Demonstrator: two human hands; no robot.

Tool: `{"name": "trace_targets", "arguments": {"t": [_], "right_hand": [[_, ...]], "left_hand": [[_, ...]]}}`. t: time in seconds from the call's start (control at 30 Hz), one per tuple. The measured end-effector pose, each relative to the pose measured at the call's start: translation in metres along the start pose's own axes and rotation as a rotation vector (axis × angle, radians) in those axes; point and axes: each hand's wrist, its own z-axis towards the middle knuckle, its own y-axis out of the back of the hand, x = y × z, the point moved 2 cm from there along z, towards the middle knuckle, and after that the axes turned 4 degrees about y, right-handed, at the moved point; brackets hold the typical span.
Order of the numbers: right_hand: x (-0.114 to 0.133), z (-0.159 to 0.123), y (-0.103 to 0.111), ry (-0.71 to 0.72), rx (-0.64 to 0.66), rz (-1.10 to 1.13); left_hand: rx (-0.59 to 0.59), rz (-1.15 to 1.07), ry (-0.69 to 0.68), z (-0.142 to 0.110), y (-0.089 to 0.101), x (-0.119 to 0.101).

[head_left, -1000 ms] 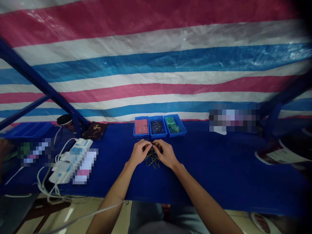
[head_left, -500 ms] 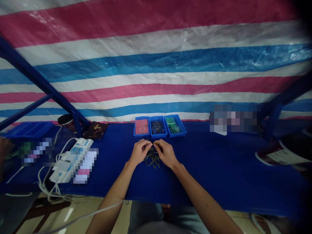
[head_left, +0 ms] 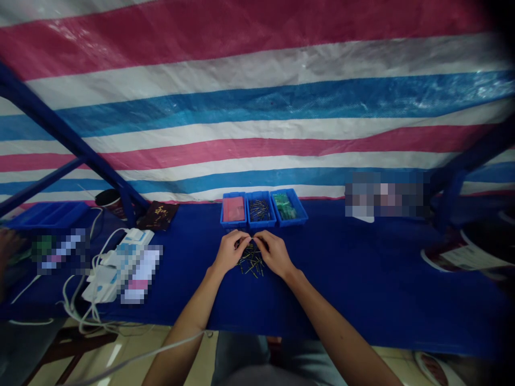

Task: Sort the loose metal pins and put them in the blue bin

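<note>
My left hand (head_left: 228, 251) and my right hand (head_left: 273, 253) meet fingertip to fingertip above a small heap of thin dark and gold pins (head_left: 251, 264) on the blue table cloth (head_left: 354, 268). Both hands are pinched closed on a tiny thin part between them, too small to name. Just beyond the hands stand three small blue trays: a left tray (head_left: 233, 209) with pink contents, a middle tray (head_left: 260, 210) holding more pins, and a right tray (head_left: 288, 206) with green pieces.
White power strips with cables (head_left: 116, 262) lie at the left. A dark cup (head_left: 108, 199) and a larger blue tray (head_left: 48, 214) sit at the far left. Blue frame posts (head_left: 72, 142) rise on both sides. A striped tarp (head_left: 257, 107) hangs behind.
The hands stay almost still over the pin heap; only the fingertips shift slightly where they meet.
</note>
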Motion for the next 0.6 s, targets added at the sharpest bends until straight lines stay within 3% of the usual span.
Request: {"name": "trace_targets", "arguments": {"t": [0.6], "right_hand": [[-0.0036, -0.0004, -0.0004, -0.045, 0.001, -0.148]], "left_hand": [[0.017, -0.01, -0.007, 0.0002, -0.0004, -0.0019]]}}
